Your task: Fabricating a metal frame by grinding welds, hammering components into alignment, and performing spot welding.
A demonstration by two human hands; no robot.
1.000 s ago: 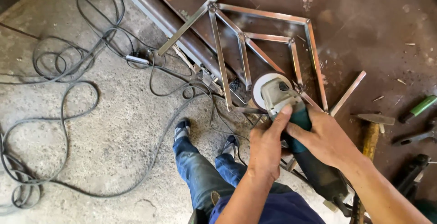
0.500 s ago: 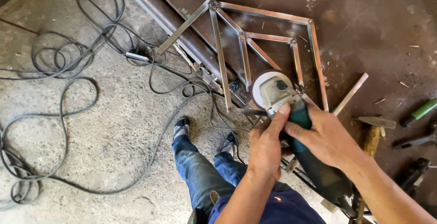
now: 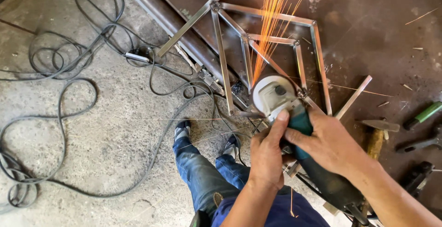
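Both hands (image 3: 294, 151) around sparking angle grinder (image 3: 281, 100)

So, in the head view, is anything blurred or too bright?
Head view: sharp overall; the sparks appear as bright orange streaks from motion, rising from the grinder held by the left hand and right hand; daylight is even on the concrete floor; straight frame bars bend slightly near edges.

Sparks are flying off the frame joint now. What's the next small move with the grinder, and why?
Probably ease the grinder slowly along the joint of the metal frame, with the left hand and right hand both gripping. The sparks show the disc is biting at one spot beside the frame's lower corner.
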